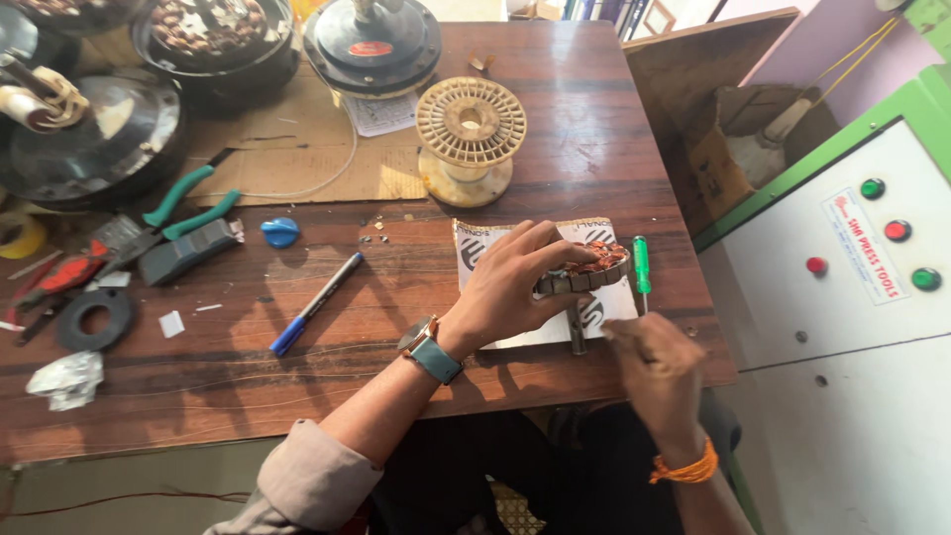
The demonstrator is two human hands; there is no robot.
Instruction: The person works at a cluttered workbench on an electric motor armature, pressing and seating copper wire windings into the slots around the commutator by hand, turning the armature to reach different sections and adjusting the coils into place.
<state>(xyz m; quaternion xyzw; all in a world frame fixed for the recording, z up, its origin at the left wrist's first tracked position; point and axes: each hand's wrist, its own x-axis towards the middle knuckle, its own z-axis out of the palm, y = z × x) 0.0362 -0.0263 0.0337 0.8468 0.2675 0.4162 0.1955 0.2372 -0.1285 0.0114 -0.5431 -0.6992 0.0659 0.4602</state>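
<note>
My left hand (515, 282) grips a round metal stator ring wound with copper wire (594, 267), tilted up on edge over a white printed sheet (604, 312) on the wooden table (396, 327). My right hand (654, 362) is at the table's front edge, just below the ring, fingers curled; whether it holds something is hidden. A dark metal tool (576, 327) sticks out beneath the ring between the hands. A green-handled screwdriver (641, 266) lies right of the ring.
An empty cream plastic spool (470, 129) stands behind the sheet. A blue marker (317, 302), blue cap (280, 232), green-handled pliers (183, 213), black ring (94, 319) and dark motor housings (99, 134) lie left. A green-and-white control cabinet with buttons (872, 258) stands right.
</note>
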